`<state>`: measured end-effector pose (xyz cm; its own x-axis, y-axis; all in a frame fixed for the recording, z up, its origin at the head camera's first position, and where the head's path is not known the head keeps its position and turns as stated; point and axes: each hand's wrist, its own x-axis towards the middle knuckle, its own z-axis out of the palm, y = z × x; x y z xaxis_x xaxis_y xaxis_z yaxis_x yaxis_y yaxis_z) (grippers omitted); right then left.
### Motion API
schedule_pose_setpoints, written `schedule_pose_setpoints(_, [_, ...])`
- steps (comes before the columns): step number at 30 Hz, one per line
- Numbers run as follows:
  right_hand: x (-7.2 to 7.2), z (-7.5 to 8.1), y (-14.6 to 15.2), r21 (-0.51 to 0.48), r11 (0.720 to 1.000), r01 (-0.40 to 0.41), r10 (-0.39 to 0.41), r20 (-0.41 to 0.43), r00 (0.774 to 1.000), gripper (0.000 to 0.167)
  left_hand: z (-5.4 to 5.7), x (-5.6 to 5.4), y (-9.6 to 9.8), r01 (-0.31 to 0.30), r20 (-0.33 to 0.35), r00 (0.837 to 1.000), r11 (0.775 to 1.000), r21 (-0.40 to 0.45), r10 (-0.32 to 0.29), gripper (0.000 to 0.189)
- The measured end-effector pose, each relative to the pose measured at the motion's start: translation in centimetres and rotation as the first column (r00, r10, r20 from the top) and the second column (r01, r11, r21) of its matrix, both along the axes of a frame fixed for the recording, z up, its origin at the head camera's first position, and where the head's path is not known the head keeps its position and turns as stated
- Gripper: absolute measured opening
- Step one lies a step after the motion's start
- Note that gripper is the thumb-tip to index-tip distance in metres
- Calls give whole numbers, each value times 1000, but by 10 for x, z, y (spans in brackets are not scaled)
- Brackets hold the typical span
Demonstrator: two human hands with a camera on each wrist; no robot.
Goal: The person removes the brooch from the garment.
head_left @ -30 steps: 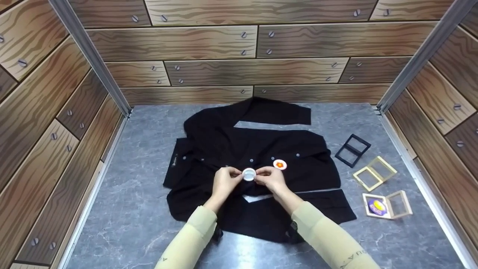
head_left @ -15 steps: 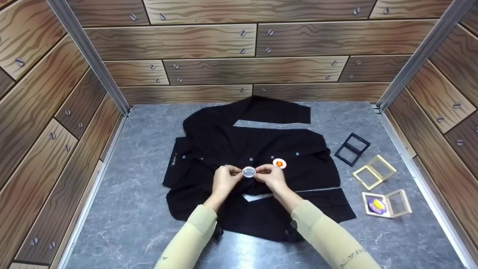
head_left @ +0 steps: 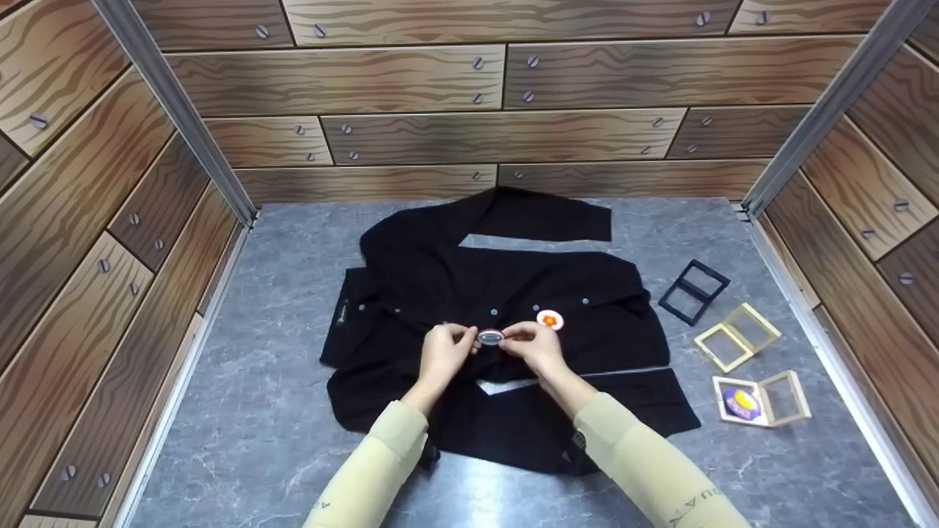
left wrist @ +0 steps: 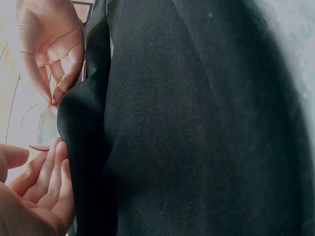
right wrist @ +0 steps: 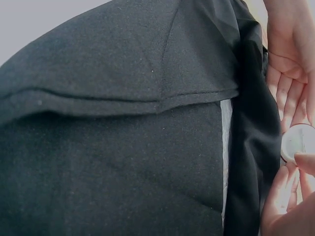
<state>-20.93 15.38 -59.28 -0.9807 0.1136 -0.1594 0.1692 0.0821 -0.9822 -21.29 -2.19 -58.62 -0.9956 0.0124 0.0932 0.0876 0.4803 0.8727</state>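
Note:
A round pin badge [head_left: 490,337] with a silvery back and a red rim is held tilted above the black shirt [head_left: 572,275]. My right hand [head_left: 538,350] pinches its right edge between thumb and fingers. At the opposite edge is my left hand [head_left: 442,354]; in the left wrist view its thumb [left wrist: 14,156] stands apart from the badge, while its fingertips touch or nearly touch the rim. Just right of the hands, a white badge with an orange-red flower [head_left: 550,320] lies on the shirt. The badge's printed face is hidden.
Toward the right lie a black open frame box [head_left: 694,292], a yellow open frame box [head_left: 736,338] and a pale wooden case [head_left: 781,400] with a purple-and-yellow badge [head_left: 742,403] inside. Wood-patterned walls [head_left: 411,139] enclose the grey marbled surface [head_left: 271,411].
The held badge has tipped, so its back now shows as a narrow oval with the red rim visible. My left thumb has come away from its edge. The shirt and boxes stay put.

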Motion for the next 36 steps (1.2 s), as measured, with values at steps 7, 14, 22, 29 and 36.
schedule_pose_setpoints(7, [1, -2, 0, -8, 1000, 2, -2, 5, 1000, 18, -1, 0, 0, 7, -6, 1000, 1000, -14, -7, 19])
schedule_pose_setpoints(14, [2, 0, -1, -52, 999, -5, 5, -2, 1000, 19, -1, 0, 0, 4, -21, 1000, 1000, -18, -4, 15])
schedule_pose_setpoints(22, [3, 4, -2, -125, 992, -20, 21, 3, 1000, 23, -2, -1, -2, 11, -44, 999, 999, -35, -13, 13])
schedule_pose_setpoints(29, [5, 3, 0, -149, 988, -41, 44, 16, 999, 27, -4, 0, -3, 27, -45, 999, 999, -42, -29, 10])
schedule_pose_setpoints(36, [4, 1, -1, -152, 988, -29, 33, 22, 999, 28, -3, 0, -1, 39, -20, 999, 999, -12, -39, 9])
